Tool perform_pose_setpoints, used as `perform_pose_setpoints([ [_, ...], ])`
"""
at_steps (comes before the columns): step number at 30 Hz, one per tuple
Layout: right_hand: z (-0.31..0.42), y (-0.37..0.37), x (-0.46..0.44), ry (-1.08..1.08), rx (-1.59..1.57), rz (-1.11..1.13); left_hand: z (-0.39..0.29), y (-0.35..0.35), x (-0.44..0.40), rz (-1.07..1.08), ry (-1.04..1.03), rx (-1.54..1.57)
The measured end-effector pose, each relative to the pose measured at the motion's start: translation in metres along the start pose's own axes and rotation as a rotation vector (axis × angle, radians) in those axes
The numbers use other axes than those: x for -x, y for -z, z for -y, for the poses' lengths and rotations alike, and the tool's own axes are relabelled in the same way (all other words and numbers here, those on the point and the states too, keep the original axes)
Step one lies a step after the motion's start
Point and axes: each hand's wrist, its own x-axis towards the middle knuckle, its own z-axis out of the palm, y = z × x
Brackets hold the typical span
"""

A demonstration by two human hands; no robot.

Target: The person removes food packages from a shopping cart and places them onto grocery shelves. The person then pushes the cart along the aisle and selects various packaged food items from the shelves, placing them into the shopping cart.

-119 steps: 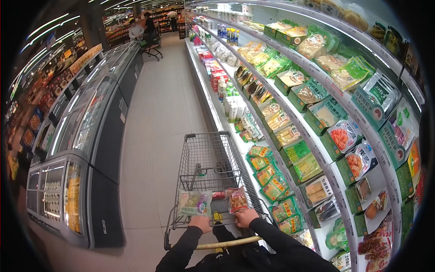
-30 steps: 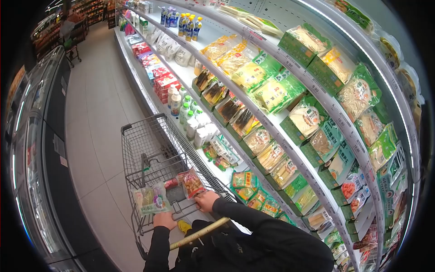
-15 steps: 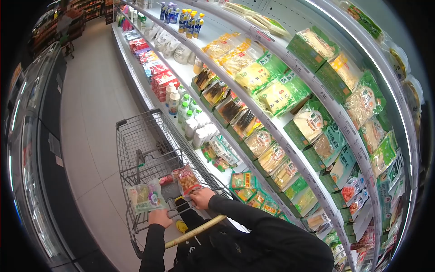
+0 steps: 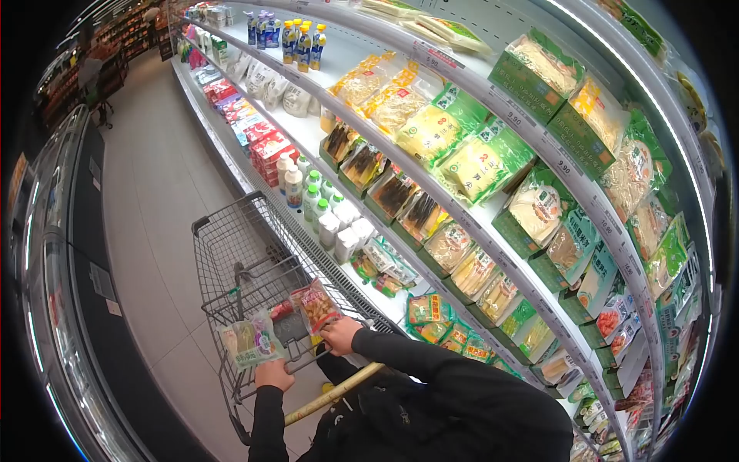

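A grey wire shopping cart (image 4: 212, 266) stands in front of me, with its yellow handlebar (image 4: 332, 395) close to my body. My left hand (image 4: 273, 375) is closed at the cart's rear rail, right below a clear packet of green food (image 4: 251, 341). Closed on the same rail, my right hand (image 4: 339, 336) touches the lower edge of a red packet of brown pieces (image 4: 314, 305). A smaller red packet (image 4: 282, 309) lies between these two. The fingers of both hands are partly hidden.
A refrigerated shelf (image 4: 369, 131) of packed food runs along my right, close to the cart. White bottles (image 4: 311, 205) stand on its lower level. Dark freezer cases (image 4: 86, 200) line the left. Down the tiled aisle (image 4: 146, 154), a person (image 4: 91, 73) is at the far end.
The cart and both hands have moved slightly forward along the aisle, and the view has shifted a little. The shelf goods appear nearer. Both hands keep their places on the cart.
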Motion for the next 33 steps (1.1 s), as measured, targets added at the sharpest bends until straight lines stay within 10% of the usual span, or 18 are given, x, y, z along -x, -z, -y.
perform_pose_setpoints([
  [18, -0.036, 0.011, -0.123, -0.025, -0.087, 0.084, 0.051, 0.066, -0.096, 0.078, -0.058, 0.076],
  [33, -0.073, 0.095, -0.092, -0.254, -0.451, -0.23, -0.127, 0.173, -0.231, -0.087, -0.586, 0.488],
])
